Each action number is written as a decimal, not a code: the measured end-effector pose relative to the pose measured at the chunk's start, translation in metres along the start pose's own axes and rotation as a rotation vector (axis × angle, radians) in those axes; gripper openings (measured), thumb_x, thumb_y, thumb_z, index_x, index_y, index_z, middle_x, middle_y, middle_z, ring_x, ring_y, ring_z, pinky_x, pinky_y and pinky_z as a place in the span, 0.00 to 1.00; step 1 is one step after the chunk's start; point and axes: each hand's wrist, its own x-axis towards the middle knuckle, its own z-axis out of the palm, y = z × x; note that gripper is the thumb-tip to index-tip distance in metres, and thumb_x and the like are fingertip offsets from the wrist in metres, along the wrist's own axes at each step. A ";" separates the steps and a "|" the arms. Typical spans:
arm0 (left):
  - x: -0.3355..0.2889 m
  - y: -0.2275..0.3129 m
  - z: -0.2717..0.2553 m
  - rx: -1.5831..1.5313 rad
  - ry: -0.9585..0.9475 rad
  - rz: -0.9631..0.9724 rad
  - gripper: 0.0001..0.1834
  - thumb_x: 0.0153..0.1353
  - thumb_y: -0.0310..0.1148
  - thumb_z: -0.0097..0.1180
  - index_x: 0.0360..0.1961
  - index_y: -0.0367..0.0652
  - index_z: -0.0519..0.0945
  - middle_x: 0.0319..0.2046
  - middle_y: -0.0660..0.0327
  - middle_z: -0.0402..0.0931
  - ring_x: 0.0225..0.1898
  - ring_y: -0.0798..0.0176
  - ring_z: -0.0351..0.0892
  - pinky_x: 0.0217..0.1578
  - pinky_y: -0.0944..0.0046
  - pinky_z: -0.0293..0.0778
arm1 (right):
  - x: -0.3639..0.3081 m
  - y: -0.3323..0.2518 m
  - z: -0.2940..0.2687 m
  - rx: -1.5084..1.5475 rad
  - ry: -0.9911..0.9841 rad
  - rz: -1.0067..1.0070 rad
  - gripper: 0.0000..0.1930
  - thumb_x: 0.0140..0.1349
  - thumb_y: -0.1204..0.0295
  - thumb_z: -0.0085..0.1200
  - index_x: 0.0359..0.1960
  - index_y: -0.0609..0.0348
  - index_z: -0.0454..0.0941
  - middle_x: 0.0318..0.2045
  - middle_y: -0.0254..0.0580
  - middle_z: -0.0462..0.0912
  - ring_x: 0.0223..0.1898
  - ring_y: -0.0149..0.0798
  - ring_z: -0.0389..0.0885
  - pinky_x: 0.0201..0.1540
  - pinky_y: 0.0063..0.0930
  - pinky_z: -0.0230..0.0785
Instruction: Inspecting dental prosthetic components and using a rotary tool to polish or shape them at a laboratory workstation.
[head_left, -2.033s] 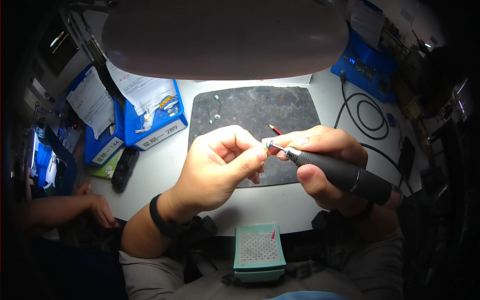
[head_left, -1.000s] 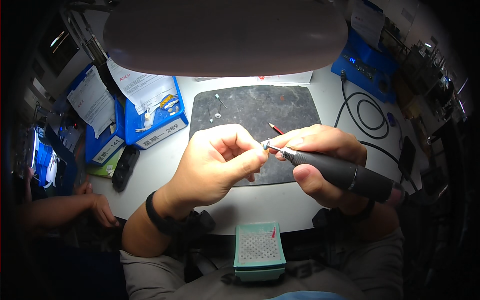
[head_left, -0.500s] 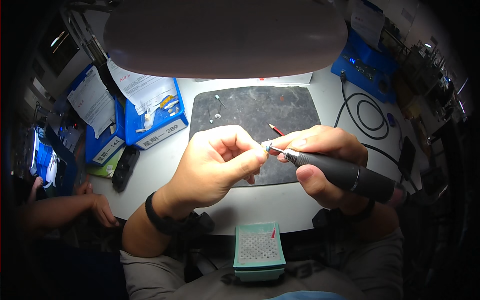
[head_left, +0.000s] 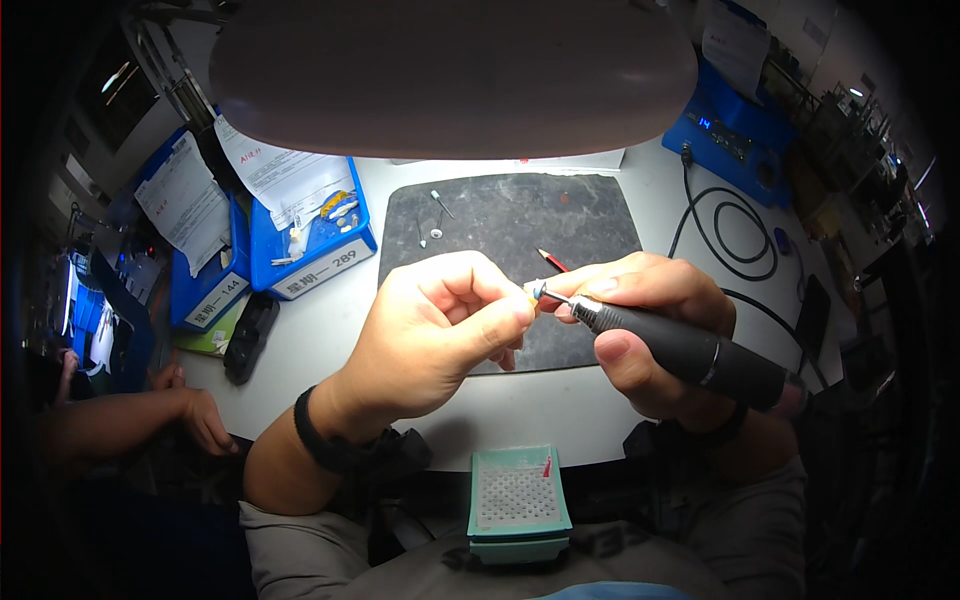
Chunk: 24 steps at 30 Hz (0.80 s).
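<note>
With thumb and forefinger pinched together, my left hand holds a small yellowish piece, mostly hidden by the fingertips. My right hand is wrapped round a black rotary handpiece, its metal nose pointing left. A small blue-grey polishing wheel sits at the end of its thin shank, right at the yellowish piece; whether they touch I cannot tell. Both hands meet over the near part of a dark mat.
A red pencil and several small rotary bits lie on the mat. Blue trays with papers stand left, a blue control unit with coiled cable right. A lamp hangs above, a green perforated tray below. Another person's arm rests far left.
Both hands keep almost the same place and grip. The wheel and handpiece have shifted very slightly, and a little more of the yellowish piece shows.
</note>
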 end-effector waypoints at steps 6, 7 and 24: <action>0.000 -0.008 -0.002 -0.058 -0.015 0.037 0.06 0.68 0.28 0.61 0.37 0.35 0.79 0.31 0.60 0.81 0.32 0.70 0.81 0.35 0.68 0.80 | 0.000 0.000 0.001 -0.003 0.006 -0.022 0.14 0.59 0.79 0.63 0.46 0.67 0.76 0.38 0.57 0.87 0.39 0.41 0.89 0.42 0.32 0.82; -0.001 -0.008 -0.002 -0.057 -0.013 0.037 0.06 0.68 0.28 0.61 0.37 0.35 0.79 0.31 0.60 0.81 0.32 0.70 0.81 0.35 0.68 0.80 | -0.001 0.000 0.001 -0.001 0.006 -0.022 0.14 0.59 0.79 0.63 0.46 0.67 0.76 0.38 0.57 0.87 0.39 0.41 0.89 0.42 0.32 0.82; 0.000 -0.012 0.000 -0.076 -0.004 0.046 0.06 0.69 0.28 0.60 0.38 0.35 0.80 0.31 0.60 0.81 0.32 0.70 0.81 0.36 0.68 0.81 | -0.001 0.000 0.003 -0.017 0.016 -0.025 0.15 0.57 0.80 0.62 0.46 0.66 0.76 0.38 0.58 0.87 0.40 0.43 0.89 0.43 0.33 0.82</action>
